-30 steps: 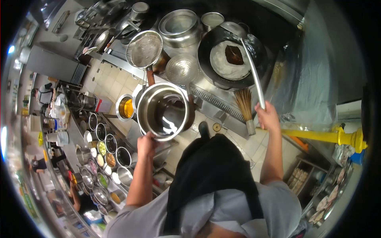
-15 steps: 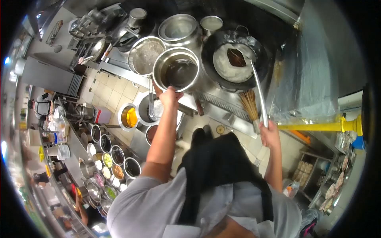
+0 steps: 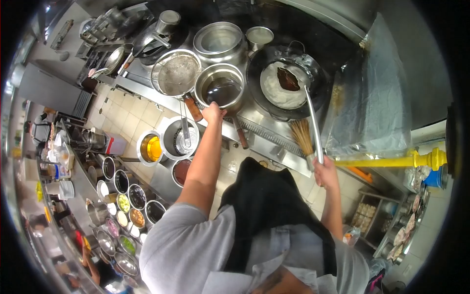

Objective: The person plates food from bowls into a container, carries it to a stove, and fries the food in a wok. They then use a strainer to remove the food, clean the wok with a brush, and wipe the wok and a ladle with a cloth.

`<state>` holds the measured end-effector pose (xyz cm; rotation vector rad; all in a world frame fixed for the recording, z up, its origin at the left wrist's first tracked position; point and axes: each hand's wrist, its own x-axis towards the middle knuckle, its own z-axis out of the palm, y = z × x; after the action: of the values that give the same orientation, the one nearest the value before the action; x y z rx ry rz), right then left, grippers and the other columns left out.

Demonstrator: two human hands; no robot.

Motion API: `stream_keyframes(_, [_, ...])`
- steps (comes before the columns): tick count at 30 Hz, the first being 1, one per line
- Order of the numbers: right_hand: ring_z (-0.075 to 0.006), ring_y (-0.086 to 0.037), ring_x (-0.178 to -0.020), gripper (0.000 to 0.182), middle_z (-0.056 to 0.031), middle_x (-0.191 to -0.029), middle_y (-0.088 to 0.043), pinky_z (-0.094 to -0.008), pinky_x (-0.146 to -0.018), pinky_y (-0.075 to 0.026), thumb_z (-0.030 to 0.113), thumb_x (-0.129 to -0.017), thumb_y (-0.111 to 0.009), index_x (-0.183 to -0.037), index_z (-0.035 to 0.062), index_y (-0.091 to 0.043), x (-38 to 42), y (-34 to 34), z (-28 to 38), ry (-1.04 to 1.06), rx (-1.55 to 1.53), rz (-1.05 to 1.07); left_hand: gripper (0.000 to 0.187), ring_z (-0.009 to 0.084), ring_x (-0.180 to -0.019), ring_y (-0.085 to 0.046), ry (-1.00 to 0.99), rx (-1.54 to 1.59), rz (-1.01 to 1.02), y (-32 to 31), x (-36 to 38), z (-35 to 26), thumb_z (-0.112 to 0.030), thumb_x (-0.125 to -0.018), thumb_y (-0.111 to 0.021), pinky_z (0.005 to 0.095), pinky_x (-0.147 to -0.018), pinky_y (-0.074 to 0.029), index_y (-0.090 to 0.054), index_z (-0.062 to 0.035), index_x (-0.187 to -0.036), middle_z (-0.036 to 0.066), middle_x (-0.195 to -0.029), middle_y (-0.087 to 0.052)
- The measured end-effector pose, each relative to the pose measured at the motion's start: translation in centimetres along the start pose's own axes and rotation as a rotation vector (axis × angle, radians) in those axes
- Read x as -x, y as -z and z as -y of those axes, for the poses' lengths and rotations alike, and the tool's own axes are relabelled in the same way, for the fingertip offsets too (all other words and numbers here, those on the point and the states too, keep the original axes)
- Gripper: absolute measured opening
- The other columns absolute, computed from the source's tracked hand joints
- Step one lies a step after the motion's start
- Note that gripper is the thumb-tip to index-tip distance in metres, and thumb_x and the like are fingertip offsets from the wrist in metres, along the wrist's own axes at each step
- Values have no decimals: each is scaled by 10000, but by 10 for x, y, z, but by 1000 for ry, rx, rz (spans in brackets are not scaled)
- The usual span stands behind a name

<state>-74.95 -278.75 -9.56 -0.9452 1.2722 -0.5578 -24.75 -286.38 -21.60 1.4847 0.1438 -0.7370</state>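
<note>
My left hand [image 3: 214, 113] is closed at the near side of a steel pot [image 3: 238, 105] holding dark liquid; the exact grip is partly hidden. My right hand [image 3: 326, 172] is wrapped round the end of a long metal ladle [image 3: 314, 120]. The ladle's far end reaches into a black wok [image 3: 254, 93], where pale foam [image 3: 276, 95] surrounds a dark patch. Left of the pot lies a round strainer [image 3: 176, 73] with a wooden handle [image 3: 193, 108]. A bamboo brush [image 3: 302, 137] sits beside the ladle shaft.
A larger steel pot [image 3: 197, 43] and a small pot [image 3: 259, 35] stand behind. Left are a bowl of orange liquid [image 3: 152, 148] and a steel pot with a utensil [image 3: 169, 139]. A yellow pipe [image 3: 391, 162] crosses at right. Several ingredient containers [image 3: 137, 218] line the left counter.
The dark-liquid pot, with my left hand on it, has come down and right, uncovering the strainer's wooden handle. My right hand keeps the ladle in the wok. The view has shifted slightly.
</note>
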Motion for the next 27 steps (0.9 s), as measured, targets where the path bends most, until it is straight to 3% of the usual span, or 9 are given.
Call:
stream_keyframes(10, [-80,-374,-360,83,23,-583,-444,-275,-299,-308,113,-960,-638,-976,84,-562,-18,-15,-4,-59,-27,0,258,338,-566,-698,45,-2,83,10,-14,13,-112,-926,-601,402,-478,-604,-541,139,-924,220,-821,-648])
stream_keyframes(14, [-81,-376,-361,100,23,-583,-444,-276,-298,-311,129,-956,-650,-971,86,-561,-36,-18,-15,-47,-8,22,280,299,-533,-663,-31,-58,103,14,-13,22,-144,-950,-634,385,-449,-548,-576,102,-832,192,-707,-631])
stream_keyframes(15, [-82,-376,-362,106,23,-583,-444,-278,-299,-312,134,-954,-654,-973,86,-561,-40,-19,-17,-68,-25,20,351,282,-540,-663,-56,-72,105,15,-11,26,-238,-950,-627,358,-486,-571,-596,94,-840,179,-708,-650])
stream_keyframes(19, [-85,-386,-367,128,22,-580,-441,-288,-302,-322,148,-945,-658,-987,81,-557,-48,-19,-24,-100,-31,31,468,250,-534,-646,-81,-216,77,15,2,24,-362,-949,-655,343,-488,-557,-605,57,-746,149,-690,-636])
stream_keyframes(24, [-97,-395,-367,136,19,-571,-440,-301,-305,-332,147,-950,-648,-989,85,-533,-58,-12,-27,-107,-24,67,630,262,-567,-667,-106,-277,108,23,4,30,-537,-950,-655,351,-500,-567,-648,78,-813,167,-741,-667])
stream_keyframes(27, [-95,-384,-367,145,24,-567,-426,-307,-303,-326,155,-957,-646,-967,95,-515,-66,-2,-31,-117,-26,75,778,270,-629,-701,-203,-482,139,40,22,37,-666,-939,-584,388,-581,-567,-679,95,-808,188,-725,-694])
